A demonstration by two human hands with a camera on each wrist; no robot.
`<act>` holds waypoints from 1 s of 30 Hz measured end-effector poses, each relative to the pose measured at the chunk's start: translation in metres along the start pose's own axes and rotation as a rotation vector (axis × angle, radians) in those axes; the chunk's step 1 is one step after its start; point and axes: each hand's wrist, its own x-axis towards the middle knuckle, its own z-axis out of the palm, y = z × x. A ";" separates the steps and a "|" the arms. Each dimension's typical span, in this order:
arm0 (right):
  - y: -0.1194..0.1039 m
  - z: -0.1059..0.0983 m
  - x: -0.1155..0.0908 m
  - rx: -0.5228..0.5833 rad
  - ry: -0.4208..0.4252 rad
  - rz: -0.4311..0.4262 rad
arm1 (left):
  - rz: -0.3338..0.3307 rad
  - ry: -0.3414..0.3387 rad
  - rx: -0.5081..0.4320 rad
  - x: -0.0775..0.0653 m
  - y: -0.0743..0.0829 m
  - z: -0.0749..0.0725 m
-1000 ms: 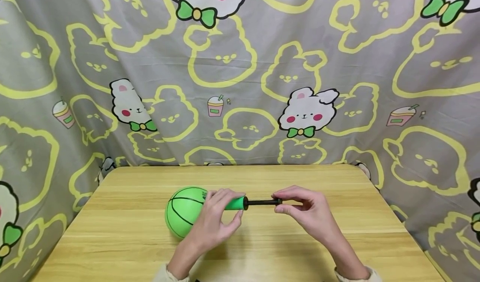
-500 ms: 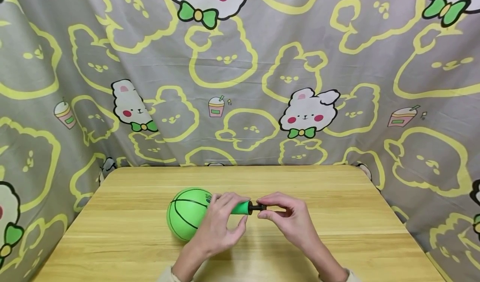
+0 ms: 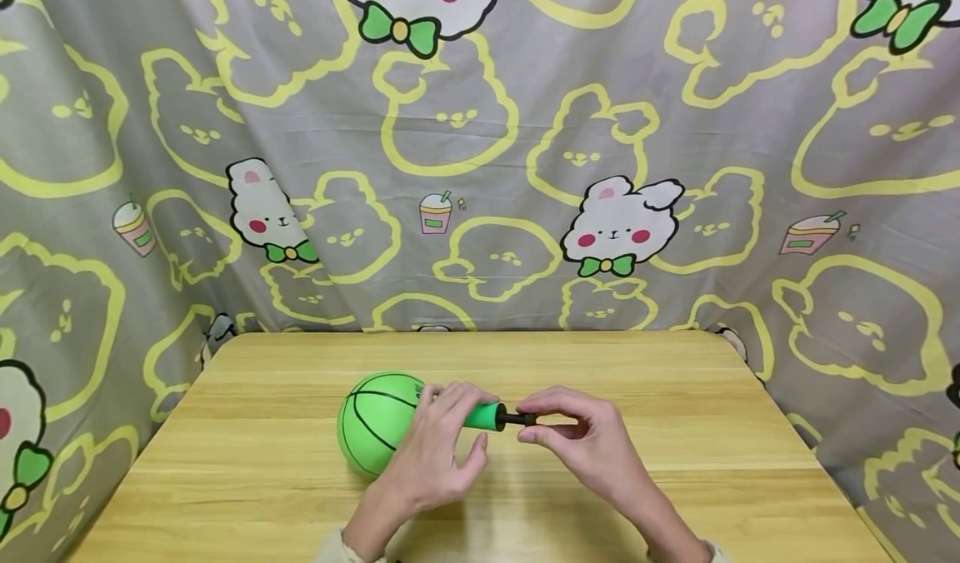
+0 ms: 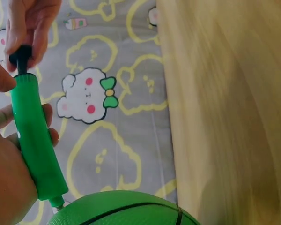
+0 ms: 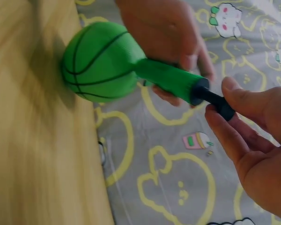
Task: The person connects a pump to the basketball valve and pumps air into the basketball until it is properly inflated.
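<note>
A green ball with black seam lines rests on the table, left of centre. Against its right side, a green hand pump lies roughly level, its narrow tip meeting the ball in the left wrist view. My left hand grips the pump's barrel, fingers over the top and thumb spread apart below. With thumb and fingertips, my right hand pinches the black handle at the pump's other end. A short length of black rod shows between barrel and handle. The left hand covers part of the ball and barrel in the head view.
A light wood-grain table stretches under both hands. Behind it and along both sides hangs a grey curtain printed with yellow outlines and white rabbits.
My right hand has moved left with the handle, and the rod sticks out of the barrel much less than a second ago. Over the last half second little differs. The left hand keeps its grip.
</note>
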 end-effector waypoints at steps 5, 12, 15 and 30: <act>-0.008 -0.014 0.000 -0.025 -0.009 0.005 | -0.010 0.000 0.011 0.000 -0.003 -0.002; -0.015 -0.033 0.000 -0.036 -0.027 -0.015 | -0.024 0.029 0.026 0.001 -0.006 -0.005; -0.017 -0.041 -0.001 -0.042 -0.035 -0.022 | -0.027 0.033 0.027 0.001 -0.007 -0.006; -0.019 -0.067 -0.002 -0.035 -0.060 -0.063 | -0.030 0.026 0.021 0.001 -0.007 -0.006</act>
